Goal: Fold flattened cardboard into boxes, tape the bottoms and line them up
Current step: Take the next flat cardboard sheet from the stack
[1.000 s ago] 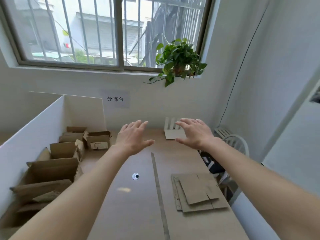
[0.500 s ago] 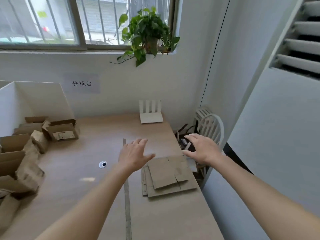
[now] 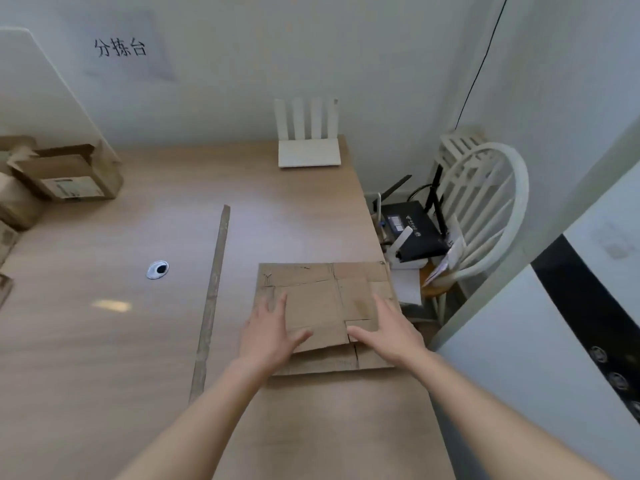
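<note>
Hands rest flat on cardboard stack by table's right edge.

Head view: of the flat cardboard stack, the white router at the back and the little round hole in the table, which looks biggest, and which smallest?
1. Cardboard stack, though nearness inflates it.
2. Router, standing farther back.
3. Hole, clearly smallest.

Pale walls, wooden table — white chair beside it.
</note>
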The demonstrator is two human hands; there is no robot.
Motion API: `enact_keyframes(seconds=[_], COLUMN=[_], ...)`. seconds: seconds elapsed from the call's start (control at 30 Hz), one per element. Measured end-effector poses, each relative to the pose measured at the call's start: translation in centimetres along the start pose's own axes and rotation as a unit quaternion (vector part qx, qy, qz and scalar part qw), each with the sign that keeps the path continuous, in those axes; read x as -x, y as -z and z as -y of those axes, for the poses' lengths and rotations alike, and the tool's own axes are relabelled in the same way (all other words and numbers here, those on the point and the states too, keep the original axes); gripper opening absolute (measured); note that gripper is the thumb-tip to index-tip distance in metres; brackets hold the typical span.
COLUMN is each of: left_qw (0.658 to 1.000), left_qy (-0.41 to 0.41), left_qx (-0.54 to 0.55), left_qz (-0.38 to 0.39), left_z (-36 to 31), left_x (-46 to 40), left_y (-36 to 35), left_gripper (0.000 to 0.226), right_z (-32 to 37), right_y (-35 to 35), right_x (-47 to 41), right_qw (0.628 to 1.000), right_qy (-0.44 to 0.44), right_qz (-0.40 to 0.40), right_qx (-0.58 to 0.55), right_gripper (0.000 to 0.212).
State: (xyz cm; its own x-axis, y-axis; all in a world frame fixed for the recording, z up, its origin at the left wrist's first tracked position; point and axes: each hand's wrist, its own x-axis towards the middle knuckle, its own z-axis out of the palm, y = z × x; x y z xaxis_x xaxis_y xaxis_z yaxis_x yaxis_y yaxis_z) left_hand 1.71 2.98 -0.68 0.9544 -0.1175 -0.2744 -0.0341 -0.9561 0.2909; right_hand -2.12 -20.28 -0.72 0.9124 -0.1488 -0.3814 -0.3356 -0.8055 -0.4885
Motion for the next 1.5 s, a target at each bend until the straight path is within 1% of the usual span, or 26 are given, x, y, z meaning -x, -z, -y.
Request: enact_keyframes(seconds=[0.17,0.23,0.3,0.37,0.47,0.57,0.63,0.67,0.73,0.77,0.8,0.87,0.93,1.0,1.03,1.1,1.13,1.2,1.23,1.27,1.3,1.33,1.37,1.4,1.43,1.5], left_qw=[0.989,0.983,0.978,0.963,0.942,0.931,0.914,0.903,0.889,0.888,0.889,0.893,0.907,0.931,0.94,0.944,0.94,0.932,0.93,0.926,0.924,0.924,0.928,0.935,0.942,0.956], left_qy=[0.087,0.104,0.098,0.091,0.058,0.022,0.001,-0.013,-0.042,-0.065,-0.092,-0.148,-0.174,-0.172,-0.174,-0.18,-0.174,-0.147,-0.129,-0.116,-0.108,-0.104,-0.105,-0.114,-0.13,-0.157], left_qx=[0.12,0.149,0.178,0.246,0.316,0.344,0.389,0.417,0.447,0.446,0.44,0.417,0.379,0.321,0.295,0.277,0.294,0.328,0.338,0.348,0.356,0.356,0.346,0.328,0.299,0.234], left_qz=[-0.003,-0.017,-0.043,-0.061,-0.097,-0.116,-0.111,-0.103,-0.089,-0.086,-0.082,-0.076,-0.062,-0.031,-0.018,-0.014,-0.017,-0.048,-0.071,-0.086,-0.091,-0.09,-0.085,-0.08,-0.077,-0.077], left_z=[0.6,0.6,0.1,-0.4,-1.0,-0.8,0.0,0.4,1.2,1.6,2.2,3.4,4.7,5.9,6.5,7.4,7.5,7.2,6.8,6.4,6.1,6.1,6.2,6.5,6.8,7.4], left_x=[-3.8,-4.0,-3.5,-2.6,-0.9,1.2,3.1,4.3,7.2,8.9,10.5,13.4,15.9,18.0,19.1,20.9,21.6,22.2,22.3,22.3,22.1,21.9,21.6,21.4,21.3,21.1], left_y=[-4.1,-4.9,-5.1,-4.7,-3.0,-0.8,0.5,1.0,1.6,1.7,1.6,1.1,-0.1,-1.8,-2.7,-4.3,-4.8,-5.3,-5.2,-5.0,-5.0,-4.9,-4.9,-4.8,-4.9,-5.2], left_gripper=[0.118,0.12,0.116,0.117,0.136,0.146,0.134,0.121,0.083,0.07,0.063,0.057,0.053,0.05,0.054,0.063,0.061,0.045,0.044,0.054,0.07,0.085,0.094,0.094,0.085,0.058], right_z=[-0.6,-0.3,0.1,0.5,0.9,1.4,2.0,2.3,3.0,3.2,3.2,2.8,1.9,0.5,-0.2,-1.1,-1.3,-1.4,-1.2,-0.9,-0.8,-0.9,-0.9,-0.9,-1.1,-1.2], right_y=[-3.1,-3.8,-4.0,-3.8,-2.7,-1.1,-0.1,0.2,0.5,0.3,0.0,-0.9,-2.2,-4.1,-5.3,-7.4,-8.3,-9.4,-9.6,-9.6,-9.5,-9.5,-9.3,-9.1,-8.8,-8.4], right_x=[-4.3,-4.8,-4.9,-4.4,-2.6,0.9,3.9,5.5,8.9,10.6,12.2,15.2,17.8,19.8,20.7,22.0,22.4,22.7,22.7,22.6,22.5,22.3,22.2,22.1,22.0,21.8], right_qw=[0.996,0.994,0.989,0.98,0.969,0.965,0.963,0.962,0.96,0.959,0.958,0.959,0.964,0.972,0.976,0.979,0.977,0.971,0.966,0.957,0.948,0.944,0.947,0.955,0.964,0.977], right_qy=[-0.005,-0.01,-0.02,-0.034,-0.03,0.022,0.084,0.11,0.139,0.147,0.155,0.159,0.15,0.146,0.139,0.112,0.103,0.098,0.088,0.071,0.052,0.044,0.047,0.061,0.078,0.107], right_qz=[-0.014,-0.027,-0.038,-0.041,-0.029,-0.021,-0.021,-0.019,-0.016,-0.017,-0.015,-0.009,-0.002,0.016,0.03,0.043,0.032,-0.016,-0.041,-0.061,-0.065,-0.06,-0.05,-0.038,-0.03,-0.024], right_qx=[-0.087,-0.107,-0.142,-0.191,-0.243,-0.259,-0.256,-0.251,-0.241,-0.242,-0.241,-0.234,-0.22,-0.186,-0.166,-0.164,-0.186,-0.22,-0.241,-0.274,-0.308,-0.321,-0.313,-0.287,-0.254,-0.182], right_gripper=[0.119,0.121,0.119,0.121,0.126,0.132,0.133,0.132,0.127,0.125,0.123,0.114,0.102,0.08,0.065,0.046,0.044,0.042,0.047,0.06,0.076,0.09,0.097,0.095,0.084,0.055])
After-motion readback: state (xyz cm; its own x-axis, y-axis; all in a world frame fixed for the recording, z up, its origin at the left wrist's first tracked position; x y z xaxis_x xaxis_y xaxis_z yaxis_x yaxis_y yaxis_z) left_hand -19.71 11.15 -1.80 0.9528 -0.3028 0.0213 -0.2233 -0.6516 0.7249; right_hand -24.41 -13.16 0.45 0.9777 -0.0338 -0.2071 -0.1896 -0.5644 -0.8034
